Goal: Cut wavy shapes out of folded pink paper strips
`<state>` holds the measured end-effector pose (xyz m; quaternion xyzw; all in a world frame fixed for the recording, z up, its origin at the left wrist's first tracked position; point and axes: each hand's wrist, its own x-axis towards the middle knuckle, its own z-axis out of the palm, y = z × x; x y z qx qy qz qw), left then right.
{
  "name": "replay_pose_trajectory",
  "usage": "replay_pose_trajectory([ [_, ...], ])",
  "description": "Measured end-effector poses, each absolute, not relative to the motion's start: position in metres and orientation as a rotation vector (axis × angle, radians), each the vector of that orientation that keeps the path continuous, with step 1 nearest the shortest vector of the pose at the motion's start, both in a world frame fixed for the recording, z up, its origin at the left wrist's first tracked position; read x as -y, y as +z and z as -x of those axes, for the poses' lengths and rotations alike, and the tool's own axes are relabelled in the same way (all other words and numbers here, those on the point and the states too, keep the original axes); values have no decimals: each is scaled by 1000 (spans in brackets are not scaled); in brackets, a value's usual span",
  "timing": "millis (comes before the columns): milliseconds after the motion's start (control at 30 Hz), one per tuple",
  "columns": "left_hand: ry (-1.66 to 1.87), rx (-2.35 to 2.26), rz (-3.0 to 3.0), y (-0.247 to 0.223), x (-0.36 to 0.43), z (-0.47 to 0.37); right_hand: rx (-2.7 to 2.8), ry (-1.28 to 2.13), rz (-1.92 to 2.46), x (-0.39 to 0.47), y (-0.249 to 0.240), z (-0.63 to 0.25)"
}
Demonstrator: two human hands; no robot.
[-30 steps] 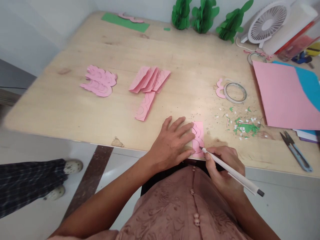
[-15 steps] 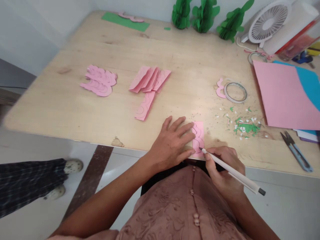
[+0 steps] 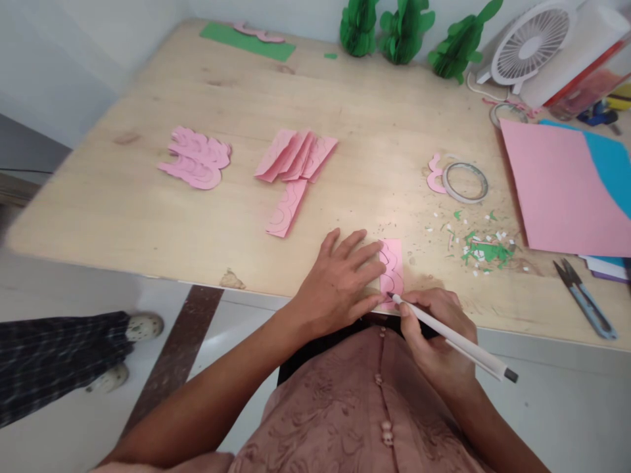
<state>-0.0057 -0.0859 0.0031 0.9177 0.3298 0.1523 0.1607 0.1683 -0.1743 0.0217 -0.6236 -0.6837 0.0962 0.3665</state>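
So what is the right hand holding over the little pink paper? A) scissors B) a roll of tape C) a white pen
C: the right hand grips a white pen with its tip on the pink paper; the scissors lie apart on the table.

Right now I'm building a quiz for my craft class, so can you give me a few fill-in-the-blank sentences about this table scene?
1. The right hand holds a white ____ with its tip on the small pink paper.
2. The left hand presses flat on the table beside that ____ paper.
3. The three paper trees at the far edge are ____ in colour.
4. The tape roll lies to the ____ of the large pink sheet.

Missing words: pen; pink; green; left
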Motion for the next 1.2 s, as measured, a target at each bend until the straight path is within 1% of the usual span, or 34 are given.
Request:
replay_pose_trajectory([
  [967, 417, -934, -2612, 5, 86, 5, 1715, 319, 1642, 172, 23, -163],
  [1200, 425, -939, -2609, 5, 86, 6, 1609, 381, 1667, 174, 23, -173],
])
